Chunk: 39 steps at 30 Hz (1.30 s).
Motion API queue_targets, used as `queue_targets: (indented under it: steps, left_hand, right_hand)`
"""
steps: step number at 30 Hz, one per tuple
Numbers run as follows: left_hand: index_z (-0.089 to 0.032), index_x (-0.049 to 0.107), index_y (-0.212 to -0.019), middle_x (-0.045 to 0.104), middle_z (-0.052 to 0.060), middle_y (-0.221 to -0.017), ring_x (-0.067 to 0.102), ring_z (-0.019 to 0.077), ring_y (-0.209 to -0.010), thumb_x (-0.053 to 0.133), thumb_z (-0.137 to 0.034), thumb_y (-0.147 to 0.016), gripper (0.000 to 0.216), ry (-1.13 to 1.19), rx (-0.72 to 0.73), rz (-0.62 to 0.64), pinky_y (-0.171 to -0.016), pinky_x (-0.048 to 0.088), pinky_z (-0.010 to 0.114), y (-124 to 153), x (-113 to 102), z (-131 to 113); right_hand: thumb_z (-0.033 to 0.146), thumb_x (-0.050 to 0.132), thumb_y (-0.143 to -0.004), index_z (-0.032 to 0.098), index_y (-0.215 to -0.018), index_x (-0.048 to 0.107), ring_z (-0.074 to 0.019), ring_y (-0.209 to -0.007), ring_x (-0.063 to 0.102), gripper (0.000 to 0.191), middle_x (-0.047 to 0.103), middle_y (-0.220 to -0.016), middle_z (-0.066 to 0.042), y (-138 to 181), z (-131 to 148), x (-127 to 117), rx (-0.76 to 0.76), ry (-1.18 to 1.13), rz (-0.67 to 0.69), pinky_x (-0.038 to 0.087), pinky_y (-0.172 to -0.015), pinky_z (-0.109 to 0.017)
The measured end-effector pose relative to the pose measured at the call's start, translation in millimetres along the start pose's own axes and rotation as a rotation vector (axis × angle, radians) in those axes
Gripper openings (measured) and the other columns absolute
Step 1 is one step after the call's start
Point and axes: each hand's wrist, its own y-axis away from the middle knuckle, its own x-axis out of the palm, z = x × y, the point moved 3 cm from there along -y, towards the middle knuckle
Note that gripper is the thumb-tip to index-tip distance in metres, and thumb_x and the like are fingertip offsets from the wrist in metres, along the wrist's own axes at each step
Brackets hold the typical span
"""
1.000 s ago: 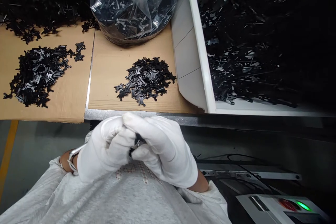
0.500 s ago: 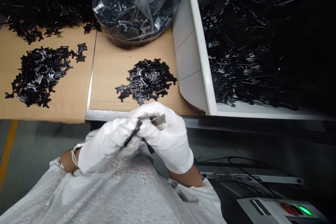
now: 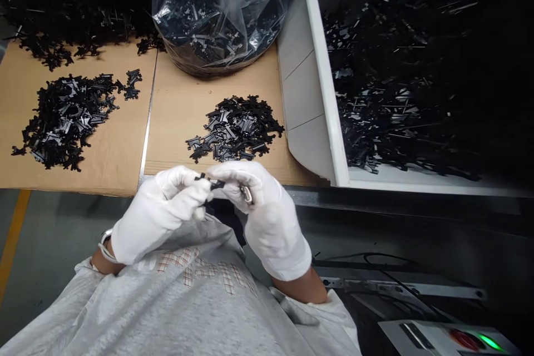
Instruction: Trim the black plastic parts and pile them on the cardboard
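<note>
As the left hand (image 3: 164,207) pinches a small black part (image 3: 217,184) by the table's (image 3: 308,196) near edge, the right hand (image 3: 269,208) sits just beside.
That right hand's fingers curl around a metal piece (image 3: 247,194), near the part's right end.

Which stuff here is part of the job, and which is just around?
Likely part of it:
small black part, pinched by left hand
metal piece, in right hand
middle pile and left pile, similar-looking black parts

Probably just around:
control box, green light lit
metal rail
yellow floor line
</note>
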Motion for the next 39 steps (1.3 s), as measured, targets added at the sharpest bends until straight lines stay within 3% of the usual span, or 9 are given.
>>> queue_targets:
  steps: [3,6,8,16,22,26,30,35,39]
  left_hand:
    - [-0.017,0.063,-0.070,0.060,-0.003,-0.057,0.052,0.0064,-0.047,0.072,-0.042,-0.077,0.028,0.065,-0.047,0.081,-0.051,0.047,0.018,0.7,-0.9,4.1]
    - [-0.017,0.062,-0.070,0.059,-0.003,-0.052,0.053,0.0074,-0.045,0.073,-0.040,-0.077,0.026,0.111,-0.070,0.136,-0.046,0.044,0.018,1.8,-1.7,6.6]
    - [-0.017,0.061,-0.069,0.059,-0.003,-0.052,0.052,0.0070,-0.044,0.074,-0.040,-0.075,0.027,0.130,-0.094,0.143,-0.043,0.041,0.017,3.4,-1.2,6.6]
    - [-0.017,0.059,-0.064,0.058,-0.003,-0.050,0.050,0.0074,-0.042,0.075,-0.042,-0.073,0.031,0.095,-0.094,0.140,-0.042,0.041,0.018,8.6,2.2,-1.1]
    - [-0.017,0.059,-0.065,0.058,-0.003,-0.054,0.048,0.0069,-0.042,0.075,-0.045,-0.072,0.033,0.106,-0.163,0.154,-0.041,0.039,0.019,8.2,2.6,1.9]
    - [-0.017,0.061,-0.069,0.058,-0.003,-0.053,0.048,0.0056,-0.044,0.073,-0.044,-0.075,0.030,0.114,-0.112,0.099,-0.046,0.042,0.017,3.4,-0.7,5.2]
    - [-0.017,0.063,-0.073,0.058,-0.003,-0.055,0.049,0.0043,-0.045,0.072,-0.046,-0.076,0.030,0.115,-0.068,0.079,-0.047,0.042,0.015,-0.1,-0.4,5.1]
    - [-0.018,0.062,-0.073,0.058,-0.004,-0.055,0.048,0.0035,-0.045,0.071,-0.045,-0.077,0.030,0.130,-0.044,0.105,-0.050,0.043,0.014,2.7,1.2,7.4]
    - [-0.017,0.060,-0.074,0.056,-0.004,-0.056,0.046,0.0054,-0.044,0.067,-0.049,-0.080,0.033,0.068,-0.035,0.161,-0.047,0.041,0.018,3.5,-0.8,9.8]
  right_hand:
    - [0.054,0.047,-0.092,0.024,-0.126,0.057,-0.0166,-0.073,0.066,0.046,0.072,-0.092,-0.003,5.3,0.4,-4.5,-0.187,0.122,0.034,0.056,-0.067,-0.030]
    - [0.039,0.044,-0.097,0.024,-0.130,0.054,-0.0167,-0.070,0.065,0.038,0.073,-0.089,-0.002,6.1,9.1,-6.5,-0.370,0.273,0.061,0.054,-0.068,-0.032]
    - [0.035,0.043,-0.098,0.023,-0.130,0.055,-0.0163,-0.067,0.064,0.036,0.073,-0.087,-0.003,4.9,14.6,-6.3,-0.415,0.320,0.074,0.052,-0.063,-0.031]
    - [0.037,0.043,-0.098,0.022,-0.120,0.062,-0.0145,-0.058,0.059,0.032,0.069,-0.072,-0.002,1.8,18.0,-6.2,-0.423,0.422,0.055,0.050,-0.056,-0.029]
    - [0.025,0.048,-0.096,0.026,-0.129,0.056,-0.0159,-0.081,0.067,0.034,0.071,-0.106,-0.005,1.8,1.6,-17.0,-0.259,0.214,-0.025,0.056,-0.075,-0.032]
    - [0.035,0.052,-0.094,0.024,-0.139,0.046,-0.0140,-0.062,0.061,0.047,0.071,-0.088,-0.004,7.0,2.0,-13.0,-0.298,0.215,0.089,0.055,-0.061,-0.030]
    - [0.039,0.051,-0.094,0.018,-0.146,0.035,-0.0145,-0.061,0.062,0.058,0.066,-0.074,-0.001,11.2,8.4,-5.5,-0.395,0.291,0.142,0.053,-0.060,-0.028]
    - [0.039,0.052,-0.094,0.018,-0.147,0.032,-0.0156,-0.067,0.064,0.060,0.070,-0.085,-0.005,11.2,8.5,-0.1,-0.402,0.338,0.135,0.053,-0.063,-0.029]
    - [0.037,0.055,-0.092,0.026,-0.144,0.039,-0.0139,-0.056,0.056,0.056,0.063,-0.070,0.001,9.3,1.5,-7.7,-0.284,0.298,0.032,0.050,-0.056,-0.028]
